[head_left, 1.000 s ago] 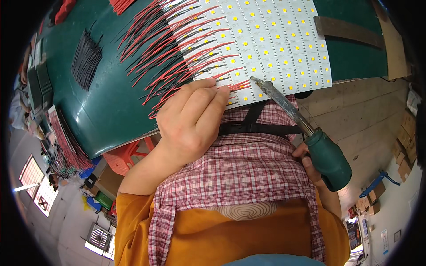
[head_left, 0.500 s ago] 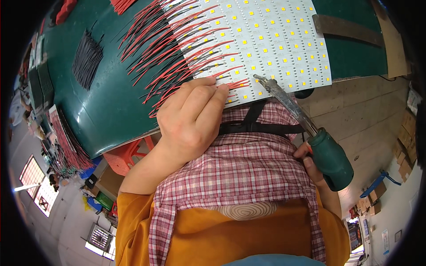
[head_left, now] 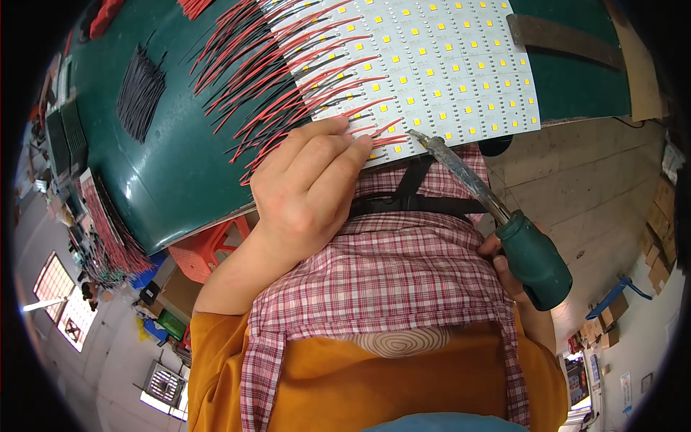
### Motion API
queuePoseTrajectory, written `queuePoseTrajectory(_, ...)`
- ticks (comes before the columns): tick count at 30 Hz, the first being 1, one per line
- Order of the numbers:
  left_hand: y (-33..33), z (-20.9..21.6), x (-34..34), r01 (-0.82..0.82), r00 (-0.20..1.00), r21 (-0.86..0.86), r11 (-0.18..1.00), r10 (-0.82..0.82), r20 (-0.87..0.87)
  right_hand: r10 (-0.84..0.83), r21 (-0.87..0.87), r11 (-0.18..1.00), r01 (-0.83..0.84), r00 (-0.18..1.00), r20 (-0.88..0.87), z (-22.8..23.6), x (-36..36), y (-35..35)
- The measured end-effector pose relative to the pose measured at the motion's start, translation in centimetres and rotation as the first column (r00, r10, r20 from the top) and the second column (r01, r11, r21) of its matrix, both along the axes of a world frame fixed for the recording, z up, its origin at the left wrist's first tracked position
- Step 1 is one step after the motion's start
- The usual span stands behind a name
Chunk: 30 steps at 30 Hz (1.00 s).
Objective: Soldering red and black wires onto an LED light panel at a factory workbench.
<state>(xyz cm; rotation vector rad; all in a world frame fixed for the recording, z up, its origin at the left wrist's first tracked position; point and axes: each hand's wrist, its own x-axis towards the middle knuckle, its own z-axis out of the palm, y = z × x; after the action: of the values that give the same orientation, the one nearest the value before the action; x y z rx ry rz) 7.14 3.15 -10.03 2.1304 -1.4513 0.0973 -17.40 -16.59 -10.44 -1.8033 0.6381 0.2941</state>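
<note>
A white LED board [head_left: 461,79] with rows of yellow chips lies at the table's near edge. Red and black wires [head_left: 252,86] run leftward from its left part. My left hand [head_left: 306,187] rests over the board's near-left corner, fingers closed on several red wires [head_left: 385,137] whose ends point right across the board. Behind the green handle of a soldering iron [head_left: 536,263], my right hand [head_left: 504,266] is partly hidden, its fingers wrapped round that handle. The iron's tip is at the board, close to the ends of the held red wires.
On the green table [head_left: 187,180] a bundle of black wires [head_left: 141,93] lies to the left. A dark metal strip [head_left: 565,43] reaches over the board's right edge. Wired strips [head_left: 108,223] hang at the table's left edge, near a red stool [head_left: 209,252].
The soldering iron's tip has shifted slightly left, nearer the red wire ends. One red wire now angles up apart from the others. My left hand has barely moved.
</note>
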Motion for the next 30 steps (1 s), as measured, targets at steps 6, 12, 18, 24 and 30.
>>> queuePoseTrajectory(6, 0.0, 0.0, -0.2, 0.007, 0.999, 0.021, 1.000, -0.008, 0.044, 0.111, -0.128, 0.986, -0.110, 0.994, 0.002, 0.5, 0.9, 0.1)
queuePoseTrajectory(12, -0.2, 0.0, -0.3, -0.005, 0.999, 0.019, 1.000, 0.004, 0.055, 0.036, -0.113, 0.992, -0.048, 0.993, -0.109, 1.1, 1.7, 0.0)
queuePoseTrajectory(18, 0.1, -0.6, -0.4, -0.004, 0.995, 0.005, 1.000, 0.003, 0.098, 0.189, -0.265, 0.946, -0.187, 0.982, -0.020, 0.9, 1.7, -0.2)
queuePoseTrajectory(24, -0.1, -1.1, -0.3, 0.006, 0.991, -0.024, 1.000, -0.003, 0.136, -0.049, 0.092, 0.995, 0.034, 0.985, 0.168, -1.0, -0.6, -0.6)
queuePoseTrajectory(30, 0.0, -0.3, -0.3, 0.008, 0.991, -0.027, 1.000, -0.004, 0.137, -0.045, 0.041, 0.999, 0.032, 0.926, 0.374, -1.0, -0.2, -0.1)
